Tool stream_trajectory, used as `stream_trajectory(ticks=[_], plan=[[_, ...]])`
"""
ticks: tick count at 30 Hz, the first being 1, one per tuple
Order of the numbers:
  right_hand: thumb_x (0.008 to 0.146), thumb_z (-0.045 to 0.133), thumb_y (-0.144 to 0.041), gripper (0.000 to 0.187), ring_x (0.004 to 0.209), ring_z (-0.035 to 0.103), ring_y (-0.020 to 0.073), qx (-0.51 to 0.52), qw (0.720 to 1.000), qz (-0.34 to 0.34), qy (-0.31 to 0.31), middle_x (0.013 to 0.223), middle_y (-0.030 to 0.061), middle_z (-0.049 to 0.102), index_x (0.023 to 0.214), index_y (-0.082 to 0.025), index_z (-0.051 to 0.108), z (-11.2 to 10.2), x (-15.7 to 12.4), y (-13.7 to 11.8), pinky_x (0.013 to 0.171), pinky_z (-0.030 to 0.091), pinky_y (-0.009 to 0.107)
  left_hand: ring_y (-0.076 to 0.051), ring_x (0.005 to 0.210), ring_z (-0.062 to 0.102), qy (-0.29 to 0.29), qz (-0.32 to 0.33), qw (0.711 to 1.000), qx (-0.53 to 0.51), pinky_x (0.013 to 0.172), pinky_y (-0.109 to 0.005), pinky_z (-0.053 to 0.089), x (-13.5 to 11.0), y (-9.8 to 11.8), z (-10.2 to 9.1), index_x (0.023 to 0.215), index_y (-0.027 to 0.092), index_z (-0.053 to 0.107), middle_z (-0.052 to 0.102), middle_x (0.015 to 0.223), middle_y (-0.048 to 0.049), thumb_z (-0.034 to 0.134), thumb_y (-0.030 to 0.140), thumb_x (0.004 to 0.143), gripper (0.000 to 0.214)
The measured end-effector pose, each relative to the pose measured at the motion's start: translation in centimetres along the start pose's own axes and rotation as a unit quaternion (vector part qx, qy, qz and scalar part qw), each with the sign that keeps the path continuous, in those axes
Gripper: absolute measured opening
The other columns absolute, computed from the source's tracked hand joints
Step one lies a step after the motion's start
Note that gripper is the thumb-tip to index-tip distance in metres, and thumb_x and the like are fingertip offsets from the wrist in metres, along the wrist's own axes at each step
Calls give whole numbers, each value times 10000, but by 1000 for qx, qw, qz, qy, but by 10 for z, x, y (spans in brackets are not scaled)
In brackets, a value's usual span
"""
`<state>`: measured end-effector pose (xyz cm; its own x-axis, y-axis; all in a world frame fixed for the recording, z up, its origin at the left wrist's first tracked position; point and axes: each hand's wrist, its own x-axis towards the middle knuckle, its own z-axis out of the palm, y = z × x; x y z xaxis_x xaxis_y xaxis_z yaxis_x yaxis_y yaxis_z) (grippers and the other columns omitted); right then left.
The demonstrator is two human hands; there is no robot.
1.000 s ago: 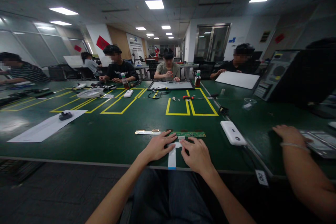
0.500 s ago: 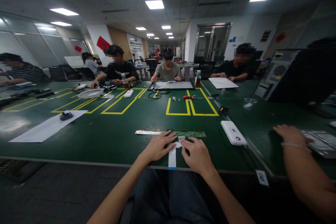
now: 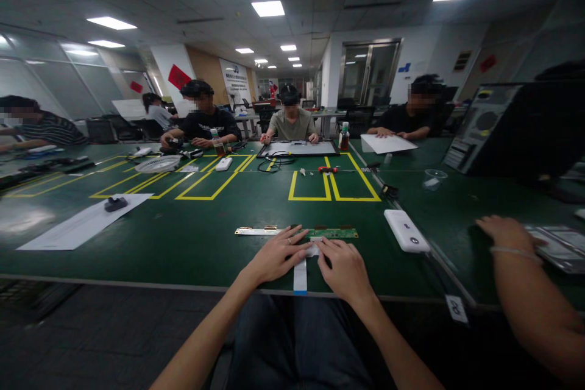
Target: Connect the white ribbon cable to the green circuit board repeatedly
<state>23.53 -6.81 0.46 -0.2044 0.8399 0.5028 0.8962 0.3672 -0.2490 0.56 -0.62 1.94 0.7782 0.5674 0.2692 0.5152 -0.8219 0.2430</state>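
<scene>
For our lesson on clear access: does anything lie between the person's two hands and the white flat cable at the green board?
Nothing visible does. The left hand and right hand rest on the white flat cable where it meets the green board.

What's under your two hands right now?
A white cable runs out from between the left hand and right hand; the green board shows beyond the fingertips. Where they meet is covered.
</scene>
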Motion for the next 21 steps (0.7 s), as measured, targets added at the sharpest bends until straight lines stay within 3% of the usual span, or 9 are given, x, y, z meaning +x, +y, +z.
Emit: stream_trajectory(ticks=[3,7,13,21], plan=[[968,530,-195,317,1084,632,244,6,999,7,38,1130,67,769,1193,-244,748,0,-1,1,938,464,370,-227,1584,261,-7,11,1000,-2,1295,-492,241,0,-2,0,1561,356,456,363,1673,-1,347,422,1109,470],[925,555,-162,210,959,619,235,11,998,-8,67,901,69,738,948,-213,758,-2,-2,1,884,463,346,-236,1597,212,-36,21,999,2,1303,-501,201,2,-3,1,1595,375,381,274,1705,6,325,428,1111,490],[918,563,-154,154,899,599,222,-1,998,-22,67,868,57,681,858,-204,695,-3,-2,0,831,429,342,-246,1594,221,-73,24,997,7,1304,-523,156,6,-2,-1,1600,386,370,275,1705,-7,327,475,1104,506],[915,569,-156,143,861,585,212,-26,998,-17,53,858,50,667,856,-210,687,0,-2,1,804,400,339,-227,1573,293,-41,-39,998,15,1293,-489,213,3,-2,4,1575,408,420,354,1679,12,304,492,1103,493]])
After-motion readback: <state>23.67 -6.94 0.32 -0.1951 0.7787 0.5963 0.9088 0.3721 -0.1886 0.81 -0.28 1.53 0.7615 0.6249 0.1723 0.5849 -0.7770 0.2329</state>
